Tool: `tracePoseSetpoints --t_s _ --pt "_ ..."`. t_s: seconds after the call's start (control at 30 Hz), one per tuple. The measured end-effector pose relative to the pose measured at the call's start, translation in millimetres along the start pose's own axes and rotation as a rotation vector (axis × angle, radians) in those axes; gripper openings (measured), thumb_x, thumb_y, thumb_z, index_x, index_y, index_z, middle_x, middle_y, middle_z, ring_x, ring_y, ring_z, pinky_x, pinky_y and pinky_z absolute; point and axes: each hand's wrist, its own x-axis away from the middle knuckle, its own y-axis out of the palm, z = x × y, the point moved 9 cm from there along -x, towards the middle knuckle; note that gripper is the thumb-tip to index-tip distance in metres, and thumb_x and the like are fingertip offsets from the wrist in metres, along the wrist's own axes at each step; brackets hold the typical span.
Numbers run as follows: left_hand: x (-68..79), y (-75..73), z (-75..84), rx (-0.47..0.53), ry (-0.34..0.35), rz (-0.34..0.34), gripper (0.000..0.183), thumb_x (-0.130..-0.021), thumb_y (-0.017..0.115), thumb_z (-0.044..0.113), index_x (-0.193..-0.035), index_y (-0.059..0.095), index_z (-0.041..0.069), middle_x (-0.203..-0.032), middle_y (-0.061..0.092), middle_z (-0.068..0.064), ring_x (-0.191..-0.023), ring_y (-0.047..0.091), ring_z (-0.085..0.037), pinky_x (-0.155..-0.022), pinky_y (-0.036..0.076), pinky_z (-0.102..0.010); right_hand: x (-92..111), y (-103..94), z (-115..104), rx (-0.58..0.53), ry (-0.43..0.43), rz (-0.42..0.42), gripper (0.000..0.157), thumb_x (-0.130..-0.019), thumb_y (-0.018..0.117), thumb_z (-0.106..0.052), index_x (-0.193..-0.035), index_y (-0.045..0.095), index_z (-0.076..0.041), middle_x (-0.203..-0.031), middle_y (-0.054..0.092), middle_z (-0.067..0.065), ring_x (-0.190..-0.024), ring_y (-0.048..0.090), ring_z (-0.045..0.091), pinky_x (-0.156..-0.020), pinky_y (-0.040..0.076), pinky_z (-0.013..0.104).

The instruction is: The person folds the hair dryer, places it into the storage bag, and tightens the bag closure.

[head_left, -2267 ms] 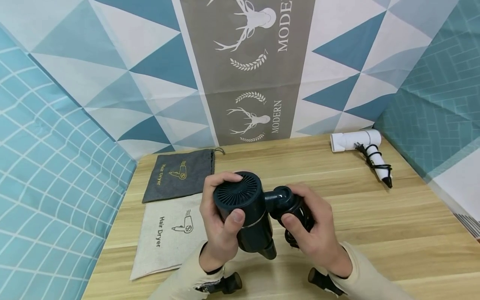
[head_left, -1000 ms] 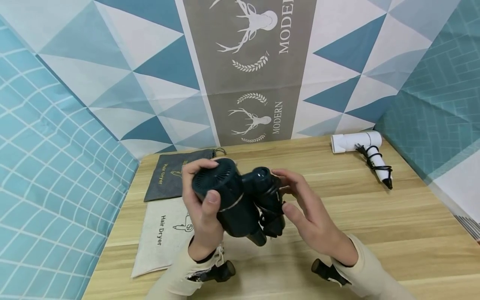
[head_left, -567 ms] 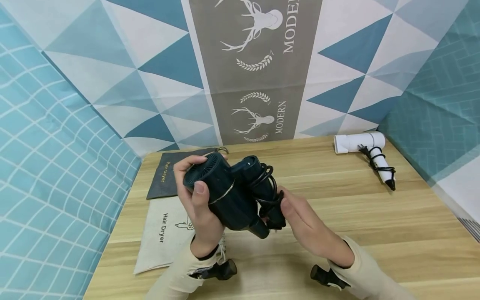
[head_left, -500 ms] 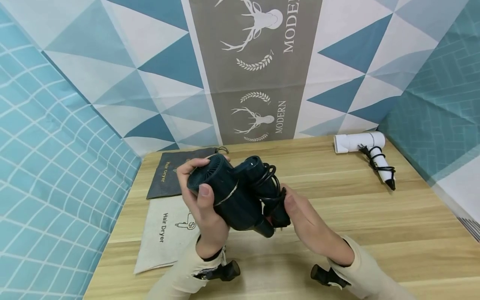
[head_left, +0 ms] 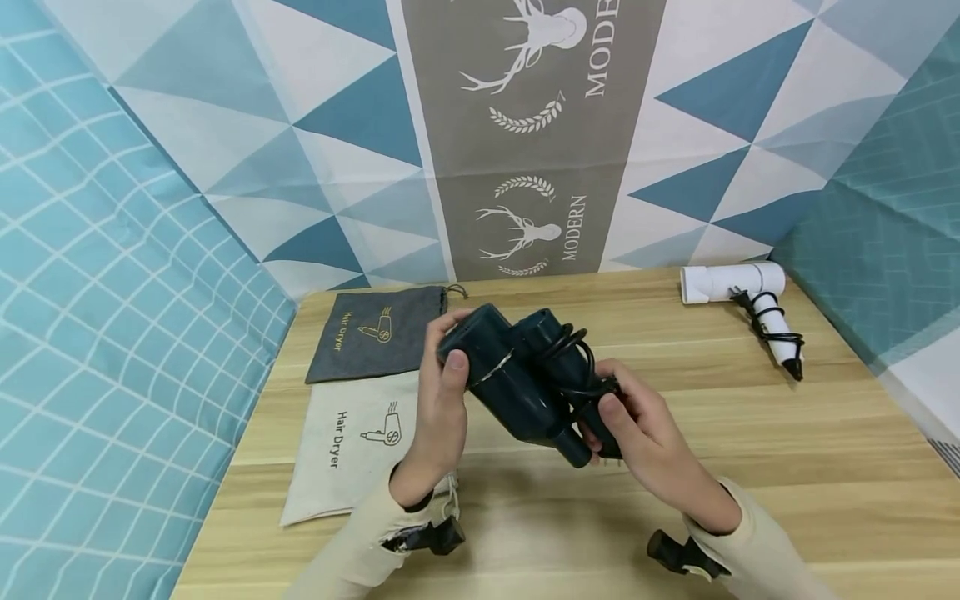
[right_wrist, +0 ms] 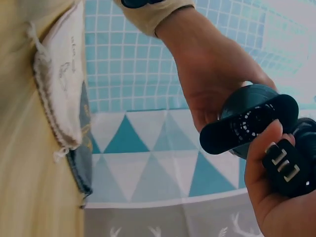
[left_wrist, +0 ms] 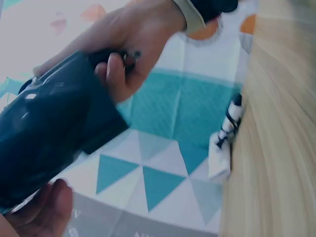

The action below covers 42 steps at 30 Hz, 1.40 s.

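A dark teal hair dryer (head_left: pixel 525 400) is held up over the table, its handle (head_left: pixel 566 367) folded alongside the barrel. Its black cord (head_left: pixel 573 342) is wound round the handle. My left hand (head_left: pixel 438 408) grips the barrel's rear end, thumb on the near side. My right hand (head_left: pixel 652 442) holds the handle's lower end, thumb on top by the wound cord. In the right wrist view, the flat nozzle (right_wrist: pixel 222 136) faces the camera and the plug (right_wrist: pixel 282 165) shows its prongs beside my right fingers. The left wrist view shows the barrel (left_wrist: pixel 49 123) between both hands.
A grey drawstring pouch (head_left: pixel 345 354) and a cream one (head_left: pixel 352 475), both printed "Hair Dryer", lie flat at the left of the wooden table (head_left: pixel 750 533). At the back right lies a white hair dryer (head_left: pixel 720 283), cord wrapped round its handle. Patterned sheets stand behind and at the sides.
Both hands move right with the hair dryer, after an earlier shift left. It has turned so its nozzle points toward the lower right. My right hand loosened, then took the handle's lower end.
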Motion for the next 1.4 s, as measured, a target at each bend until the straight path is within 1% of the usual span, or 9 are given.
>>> tracePoseSetpoints --t_s 0.17,0.27,0.37,0.57,0.73,0.9,1.0,1.2,1.4 --pt "7.8 8.7 -1.9 -0.124 -0.122 -0.173 0.043 -0.096 0.035 0.034 -0.134 0.029 0.015 -0.104 0.055 -0.013 -0.081 0.061 -0.021 -0.066 0.052 -0.037 15 -10.4 19 -0.025 0.099 0.019 0.027 -0.097 0.024 0.003 -0.116 0.043 0.002 -0.073 0.052 0.014 -0.056 0.050 0.023 -0.043 0.046 0.034" --pt "10.8 7.5 -3.5 -0.194 -0.127 -0.210 0.040 -0.098 0.034 0.023 -0.135 0.025 0.017 -0.106 0.056 -0.013 -0.079 0.061 -0.019 -0.066 0.052 -0.035 22 -14.4 27 -0.041 0.141 0.054 0.028 -0.097 0.023 0.000 -0.116 0.044 0.002 -0.071 0.050 0.014 -0.054 0.048 0.023 -0.040 0.045 0.035" --pt "12.5 -1.9 -10.2 -0.270 -0.113 -0.198 0.037 -0.098 0.033 0.019 -0.134 0.027 0.016 -0.108 0.055 -0.013 -0.076 0.060 -0.018 -0.061 0.052 -0.034 28 -15.4 34 -0.081 0.167 0.083 0.029 -0.098 0.021 -0.002 -0.114 0.045 0.004 -0.068 0.049 0.014 -0.052 0.047 0.024 -0.039 0.044 0.037" --pt "13.1 -32.5 -54.6 -0.479 -0.157 -0.197 0.024 -0.099 0.030 0.030 -0.116 0.044 0.021 -0.087 0.055 -0.001 -0.059 0.054 -0.013 -0.047 0.048 -0.031 39 -18.6 55 -0.166 0.241 0.151 0.028 -0.099 0.023 -0.009 -0.110 0.045 0.004 -0.065 0.049 0.013 -0.050 0.045 0.025 -0.037 0.043 0.041" --pt "15.7 -57.0 -95.3 -0.698 -0.240 -0.224 0.024 -0.094 0.038 0.044 -0.096 0.053 0.025 -0.077 0.056 0.007 -0.057 0.054 -0.011 -0.048 0.044 -0.026 47 -19.0 78 -0.231 0.311 0.195 0.027 -0.100 0.026 -0.017 -0.106 0.047 -0.001 -0.064 0.050 0.010 -0.049 0.046 0.017 -0.037 0.043 0.040" --pt "19.7 -77.5 -129.3 -0.949 -0.267 -0.206 0.022 -0.090 0.050 0.038 -0.076 0.054 0.021 -0.060 0.052 0.008 -0.046 0.047 -0.008 -0.044 0.039 -0.025 51 -18.2 91 -0.274 0.319 0.202 0.027 -0.100 0.026 -0.018 -0.105 0.047 -0.001 -0.064 0.050 0.010 -0.049 0.048 0.014 -0.037 0.044 0.037" --pt "24.8 -84.8 -147.1 -1.059 -0.293 -0.237 0.029 -0.089 0.052 0.037 -0.068 0.050 0.018 -0.050 0.046 0.005 -0.038 0.041 -0.010 -0.038 0.034 -0.026 53 -18.1 96 -0.272 0.327 0.200 0.028 -0.100 0.026 -0.018 -0.104 0.047 0.000 -0.064 0.050 0.010 -0.049 0.048 0.014 -0.037 0.044 0.036" --pt "39.1 -82.6 -169.6 -1.128 -0.313 -0.357 0.038 -0.084 0.058 0.041 -0.057 0.047 0.017 -0.045 0.039 0.007 -0.036 0.037 -0.006 -0.037 0.032 -0.023 56 -17.8 104 -0.286 0.348 0.195 0.029 -0.100 0.025 -0.020 -0.102 0.046 -0.001 -0.064 0.047 0.014 -0.049 0.047 0.015 -0.039 0.045 0.036" --pt "54.1 -69.5 -175.1 -1.158 -0.381 -0.510 0.042 -0.080 0.060 0.022 -0.045 0.038 0.017 -0.037 0.026 0.009 -0.029 0.026 -0.005 -0.032 0.026 -0.023 57 -18.0 110 -0.307 0.374 0.204 0.029 -0.100 0.026 -0.024 -0.102 0.045 -0.002 -0.065 0.049 0.009 -0.050 0.046 0.016 -0.040 0.046 0.035"
